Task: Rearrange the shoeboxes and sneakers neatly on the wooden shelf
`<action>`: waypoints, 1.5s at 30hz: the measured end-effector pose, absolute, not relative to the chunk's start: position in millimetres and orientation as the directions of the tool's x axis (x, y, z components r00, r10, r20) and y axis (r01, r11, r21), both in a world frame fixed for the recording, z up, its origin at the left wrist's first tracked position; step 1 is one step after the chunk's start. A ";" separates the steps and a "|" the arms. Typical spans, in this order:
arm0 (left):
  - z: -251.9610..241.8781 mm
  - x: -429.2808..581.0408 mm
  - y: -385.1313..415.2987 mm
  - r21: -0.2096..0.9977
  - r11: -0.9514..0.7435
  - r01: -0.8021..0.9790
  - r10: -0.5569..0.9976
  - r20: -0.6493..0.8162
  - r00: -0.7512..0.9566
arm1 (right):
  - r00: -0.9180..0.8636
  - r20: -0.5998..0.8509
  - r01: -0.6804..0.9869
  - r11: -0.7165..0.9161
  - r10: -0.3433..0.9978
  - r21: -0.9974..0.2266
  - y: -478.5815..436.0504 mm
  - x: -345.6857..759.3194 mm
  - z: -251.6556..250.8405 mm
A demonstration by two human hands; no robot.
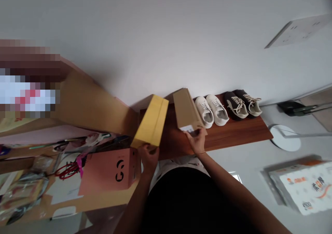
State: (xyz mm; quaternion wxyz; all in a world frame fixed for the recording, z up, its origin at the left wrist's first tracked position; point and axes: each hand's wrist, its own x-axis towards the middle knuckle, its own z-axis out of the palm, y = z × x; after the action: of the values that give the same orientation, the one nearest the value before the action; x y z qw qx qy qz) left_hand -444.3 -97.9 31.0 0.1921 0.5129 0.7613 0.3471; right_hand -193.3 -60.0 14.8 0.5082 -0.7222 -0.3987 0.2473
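Observation:
My left hand (pixel 149 158) grips the near end of a yellow shoebox (pixel 151 121), its fingers curled at the lower edge. The box lies tilted at the left end of a reddish-brown wooden board (pixel 238 133). To the right, my right hand (pixel 196 140) has its fingers closed on the near end of a brown cardboard box (pixel 188 107), beside a white label. This second box stands against the wall. Just right of it is a pair of white sneakers (pixel 211 111). A pair of black sneakers (pixel 242 104) with pale laces sits further right.
At the left a large cardboard box (pixel 90 106) and a pink box (pixel 106 171) rest among cords and plastic packets on a cluttered table. On the right floor are a white tissue pack (pixel 306 189) and a round white disc (pixel 285 137). A wall socket plate (pixel 298 29) is at upper right.

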 end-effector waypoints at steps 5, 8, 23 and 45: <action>5.5 -435.0 -95.7 0.253 -0.104 0.962 0.986 -0.100 0.133 | 0.033 0.063 0.770 0.015 0.997 -0.638 -61.1 -212.7 7.4; -13.3 -430.0 -94.5 0.126 -0.249 0.960 0.933 -0.233 0.273 | -0.133 -0.107 0.892 0.072 0.985 -0.446 -64.0 -210.6 -4.2; -10.1 -409.8 -89.5 0.129 -0.230 0.965 0.886 -0.382 0.263 | -0.194 -0.304 0.941 0.089 0.933 -0.327 -38.2 -173.8 2.6; 5.0 -57.4 43.9 0.425 0.211 0.880 0.897 -0.442 -0.002 | 0.112 -0.413 0.964 -0.200 0.904 -0.176 36.4 29.2 11.5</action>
State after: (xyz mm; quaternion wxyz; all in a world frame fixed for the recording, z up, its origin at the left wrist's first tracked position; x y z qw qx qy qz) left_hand -57.4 43.9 5.0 0.3240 0.6279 0.7075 0.0129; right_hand 29.2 36.4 11.5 -0.0682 -0.7426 -0.6287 0.2205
